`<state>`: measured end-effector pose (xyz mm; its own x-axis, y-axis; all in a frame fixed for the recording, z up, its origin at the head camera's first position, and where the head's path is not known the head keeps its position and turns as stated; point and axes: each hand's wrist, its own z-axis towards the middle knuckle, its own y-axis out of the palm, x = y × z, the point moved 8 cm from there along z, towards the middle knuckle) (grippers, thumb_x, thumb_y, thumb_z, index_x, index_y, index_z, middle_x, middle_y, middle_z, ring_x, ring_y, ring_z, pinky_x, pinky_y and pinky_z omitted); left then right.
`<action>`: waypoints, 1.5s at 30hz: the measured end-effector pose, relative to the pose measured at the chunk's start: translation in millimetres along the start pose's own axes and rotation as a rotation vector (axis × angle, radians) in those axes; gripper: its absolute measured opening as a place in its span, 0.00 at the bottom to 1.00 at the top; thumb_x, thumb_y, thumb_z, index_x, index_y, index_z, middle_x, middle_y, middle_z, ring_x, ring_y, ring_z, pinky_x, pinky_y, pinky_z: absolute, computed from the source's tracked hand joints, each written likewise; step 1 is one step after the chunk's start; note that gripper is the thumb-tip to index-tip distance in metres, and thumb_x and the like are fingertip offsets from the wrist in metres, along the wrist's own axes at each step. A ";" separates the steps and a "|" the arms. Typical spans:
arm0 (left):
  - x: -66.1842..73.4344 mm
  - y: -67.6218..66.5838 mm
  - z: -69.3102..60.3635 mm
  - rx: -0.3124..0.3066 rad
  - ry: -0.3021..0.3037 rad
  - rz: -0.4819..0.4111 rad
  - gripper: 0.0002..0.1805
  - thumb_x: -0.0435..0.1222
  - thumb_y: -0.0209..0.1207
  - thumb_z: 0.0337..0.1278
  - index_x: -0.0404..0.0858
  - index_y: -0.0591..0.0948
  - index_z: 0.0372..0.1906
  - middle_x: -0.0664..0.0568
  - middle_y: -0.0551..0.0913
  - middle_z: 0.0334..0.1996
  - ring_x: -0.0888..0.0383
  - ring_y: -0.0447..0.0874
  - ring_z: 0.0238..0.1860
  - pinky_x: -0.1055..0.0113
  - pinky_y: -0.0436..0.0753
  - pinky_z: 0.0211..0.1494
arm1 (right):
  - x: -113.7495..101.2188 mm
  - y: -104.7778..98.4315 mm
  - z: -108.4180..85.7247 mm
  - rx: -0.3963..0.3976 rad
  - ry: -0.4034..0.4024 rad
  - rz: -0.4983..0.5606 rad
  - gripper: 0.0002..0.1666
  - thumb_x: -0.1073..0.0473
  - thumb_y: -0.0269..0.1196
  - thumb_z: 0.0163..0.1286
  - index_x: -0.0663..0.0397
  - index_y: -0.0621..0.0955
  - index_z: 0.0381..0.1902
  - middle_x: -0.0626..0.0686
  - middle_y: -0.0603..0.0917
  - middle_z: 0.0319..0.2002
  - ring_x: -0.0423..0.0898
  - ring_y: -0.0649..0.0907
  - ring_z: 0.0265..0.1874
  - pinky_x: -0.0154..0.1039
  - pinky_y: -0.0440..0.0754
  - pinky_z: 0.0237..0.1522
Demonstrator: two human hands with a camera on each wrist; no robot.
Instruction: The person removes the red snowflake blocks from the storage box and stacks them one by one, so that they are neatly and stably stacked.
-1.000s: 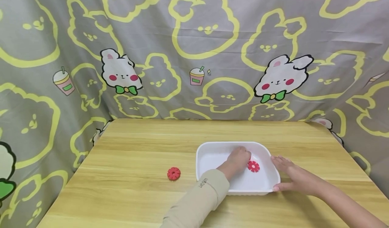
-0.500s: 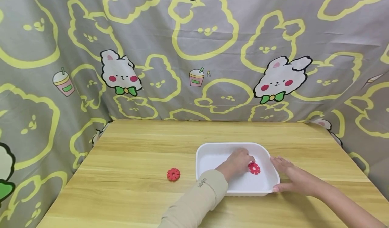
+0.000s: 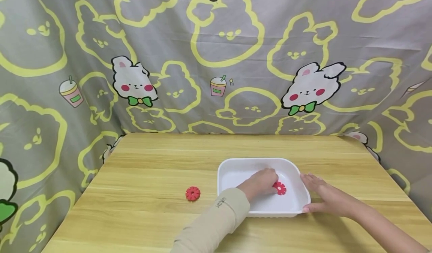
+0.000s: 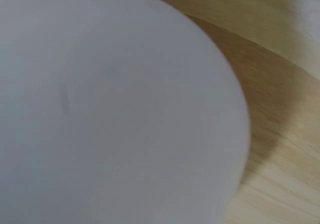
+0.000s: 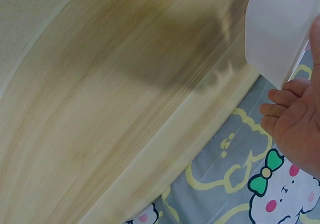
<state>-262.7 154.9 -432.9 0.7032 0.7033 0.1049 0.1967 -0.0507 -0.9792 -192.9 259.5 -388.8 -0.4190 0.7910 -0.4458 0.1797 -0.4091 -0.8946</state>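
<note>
In the head view, my left hand (image 3: 261,181) reaches down into a white plastic basin (image 3: 233,163). Its fingers are curled at the left edge of a red interlocking disc (image 3: 280,188) with a notched rim, seemingly pinching it; the fingertips are hidden. My right hand (image 3: 325,196) rests against the right end of the basin, thumb at the near corner and fingers farther back, spread apart. Seen from the right wrist, the right hand (image 5: 300,119) lies along the outside of the basin wall (image 5: 280,29). The left wrist view holds only the blurred white basin wall (image 4: 150,94) and wood.
Another red interlocking disc (image 3: 193,193) lies on the wooden table (image 3: 135,215), left of the basin. A grey curtain (image 3: 189,107) with cartoon animals hangs behind the table and along both sides.
My left hand has shifted slightly nearer within the basin. The red disc beside its fingers has moved a little nearer and to the left with it. My right hand stays against the basin.
</note>
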 end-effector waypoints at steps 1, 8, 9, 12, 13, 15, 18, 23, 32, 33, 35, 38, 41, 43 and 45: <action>-1.1 0.1 -0.9 -0.007 -0.002 -0.006 0.08 0.44 0.63 0.53 0.43 0.81 0.31 0.59 0.72 0.24 0.67 0.67 0.28 0.81 0.67 0.31 | 0.0 0.0 0.0 0.000 0.001 0.004 0.59 0.40 0.70 0.44 0.79 0.63 0.61 0.76 0.65 0.61 0.78 0.61 0.59 0.72 0.61 0.54; -7.1 -6.1 -8.0 -0.039 0.002 -0.039 0.09 0.42 0.63 0.54 0.42 0.79 0.28 0.58 0.71 0.20 0.66 0.67 0.25 0.81 0.67 0.29 | -0.1 -0.4 0.3 -0.001 0.003 -0.011 0.59 0.40 0.70 0.45 0.79 0.63 0.61 0.76 0.65 0.61 0.78 0.62 0.59 0.72 0.61 0.54; -7.8 -7.2 -9.2 -0.042 0.006 -0.038 0.09 0.42 0.62 0.54 0.41 0.79 0.27 0.57 0.71 0.20 0.66 0.67 0.25 0.81 0.66 0.28 | -0.1 -0.4 0.4 -0.001 0.002 -0.013 0.59 0.40 0.69 0.45 0.79 0.63 0.61 0.76 0.65 0.61 0.78 0.62 0.59 0.72 0.61 0.54; -9.7 -9.5 -11.6 -0.046 0.021 -0.035 0.09 0.41 0.62 0.54 0.40 0.79 0.26 0.57 0.70 0.20 0.65 0.66 0.25 0.80 0.66 0.28 | 0.1 -0.1 0.6 -0.004 0.003 -0.014 0.59 0.39 0.69 0.45 0.79 0.63 0.61 0.76 0.65 0.61 0.78 0.62 0.59 0.72 0.61 0.54; -10.1 -10.0 -12.6 -0.050 0.027 -0.032 0.09 0.41 0.62 0.54 0.40 0.79 0.26 0.58 0.70 0.20 0.65 0.66 0.25 0.80 0.66 0.28 | 0.2 0.2 0.6 -0.005 0.004 -0.013 0.59 0.39 0.69 0.45 0.79 0.63 0.61 0.76 0.65 0.61 0.78 0.61 0.59 0.72 0.61 0.54; -10.9 -10.2 -14.5 -0.056 0.034 -0.033 0.09 0.41 0.62 0.54 0.40 0.79 0.26 0.58 0.70 0.20 0.66 0.66 0.25 0.80 0.65 0.28 | 0.3 0.5 0.6 -0.007 0.006 -0.011 0.59 0.39 0.69 0.44 0.79 0.63 0.61 0.76 0.65 0.61 0.78 0.61 0.59 0.72 0.61 0.54; -11.6 -11.1 -17.3 -0.056 0.057 -0.023 0.10 0.41 0.62 0.53 0.40 0.79 0.25 0.58 0.69 0.19 0.66 0.65 0.25 0.80 0.65 0.28 | 0.0 0.5 0.7 -0.004 0.002 -0.011 0.59 0.40 0.69 0.44 0.79 0.63 0.61 0.76 0.65 0.61 0.78 0.61 0.59 0.72 0.61 0.54; -15.8 -15.3 -23.3 -0.045 0.076 -0.030 0.10 0.40 0.63 0.52 0.39 0.79 0.24 0.58 0.69 0.19 0.65 0.65 0.25 0.80 0.65 0.28 | -0.7 -0.3 1.0 0.002 -0.004 -0.009 0.59 0.40 0.70 0.44 0.80 0.63 0.61 0.76 0.65 0.61 0.78 0.61 0.59 0.73 0.61 0.54; -25.9 -22.4 -34.9 0.006 0.161 -0.060 0.08 0.38 0.63 0.49 0.38 0.80 0.24 0.58 0.71 0.20 0.65 0.65 0.25 0.81 0.65 0.28 | 0.9 0.2 0.7 0.000 -0.005 0.023 0.58 0.43 0.70 0.45 0.80 0.62 0.61 0.77 0.63 0.62 0.78 0.60 0.60 0.73 0.59 0.53; -27.6 -23.6 -36.5 0.007 0.160 -0.072 0.08 0.38 0.64 0.49 0.38 0.80 0.24 0.58 0.71 0.20 0.65 0.65 0.25 0.80 0.65 0.28 | 1.1 0.2 0.8 -0.001 -0.005 0.024 0.58 0.43 0.70 0.45 0.80 0.62 0.61 0.77 0.63 0.62 0.78 0.59 0.60 0.73 0.59 0.53; -30.7 -25.2 -39.3 0.003 0.154 -0.071 0.08 0.39 0.65 0.48 0.38 0.81 0.25 0.58 0.71 0.21 0.66 0.65 0.26 0.81 0.66 0.28 | 1.1 0.1 0.7 -0.002 -0.006 0.028 0.58 0.43 0.70 0.45 0.80 0.62 0.61 0.77 0.62 0.62 0.78 0.59 0.60 0.73 0.59 0.52; -35.9 -27.0 -44.3 -0.013 0.135 -0.073 0.10 0.41 0.66 0.47 0.38 0.81 0.26 0.57 0.74 0.22 0.66 0.66 0.26 0.81 0.67 0.29 | 0.9 0.3 0.5 -0.005 -0.003 0.028 0.58 0.43 0.70 0.45 0.80 0.61 0.61 0.77 0.62 0.62 0.78 0.59 0.60 0.74 0.59 0.52; -41.7 -27.1 -49.3 -0.041 0.103 -0.086 0.11 0.42 0.66 0.48 0.38 0.82 0.29 0.56 0.76 0.24 0.65 0.68 0.27 0.80 0.69 0.31 | 0.8 0.4 0.1 -0.003 -0.002 0.027 0.58 0.43 0.70 0.45 0.80 0.62 0.61 0.77 0.63 0.62 0.79 0.60 0.59 0.74 0.59 0.52; -45.4 -28.3 -52.8 -0.055 0.083 -0.101 0.11 0.42 0.67 0.48 0.37 0.82 0.30 0.56 0.77 0.26 0.65 0.68 0.28 0.80 0.70 0.32 | 0.9 0.4 0.0 -0.003 -0.002 0.027 0.58 0.43 0.70 0.45 0.80 0.62 0.62 0.77 0.62 0.62 0.79 0.60 0.59 0.74 0.59 0.52; -47.6 -30.8 -56.4 -0.053 0.082 -0.096 0.11 0.42 0.67 0.48 0.38 0.82 0.31 0.56 0.78 0.26 0.65 0.69 0.29 0.80 0.70 0.33 | 1.0 0.2 0.1 -0.001 -0.003 0.028 0.58 0.43 0.70 0.45 0.80 0.62 0.62 0.77 0.62 0.62 0.79 0.59 0.59 0.74 0.59 0.52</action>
<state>-263.7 83.1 -397.9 0.7323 0.6466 0.2138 0.3000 -0.0245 -0.9536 -193.4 260.2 -389.5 -0.4161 0.7779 -0.4709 0.1928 -0.4306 -0.8817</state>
